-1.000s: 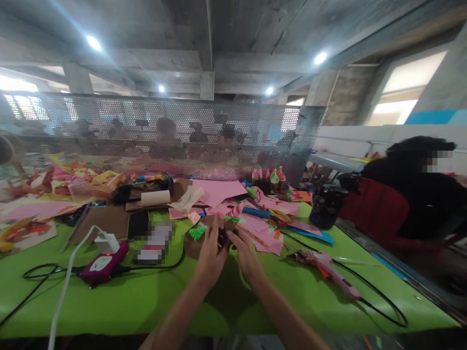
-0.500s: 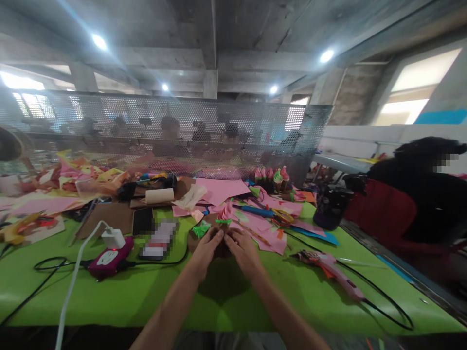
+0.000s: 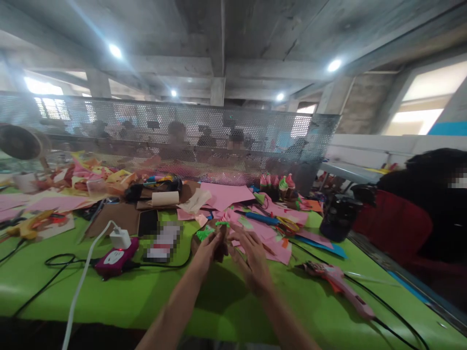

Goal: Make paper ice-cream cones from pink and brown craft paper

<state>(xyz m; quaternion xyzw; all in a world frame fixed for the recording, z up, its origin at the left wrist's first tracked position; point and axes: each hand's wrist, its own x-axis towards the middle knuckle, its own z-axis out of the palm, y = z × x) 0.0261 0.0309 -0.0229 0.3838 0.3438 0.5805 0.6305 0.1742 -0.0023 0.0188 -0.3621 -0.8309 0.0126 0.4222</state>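
My left hand [image 3: 208,249] is closed on a small paper craft piece with a pink swirled top [image 3: 228,215], a green trim and a brown lower part [image 3: 221,249]. My right hand [image 3: 251,253] is just to its right, fingers stretched out and apart; whether its fingertips touch the brown part I cannot tell. Crumpled green material [image 3: 204,234] lies by the left hand, over a brown sheet. Similar finished-looking swirl pieces [image 3: 283,183] stand at the back of the table.
A pink glue gun [image 3: 345,289] with a black cord lies at the right, near yellow-handled scissors [image 3: 288,224]. Pink paper sheets [image 3: 228,195] cover the middle back. On the left are a purple power strip [image 3: 116,262], a white charger and phones. A person in black [image 3: 441,204] sits at far right.
My right hand has moved off the brown part to the right and its fingers have spread. The pink swirl has dropped a little between the hands. The camera view has shifted slightly.
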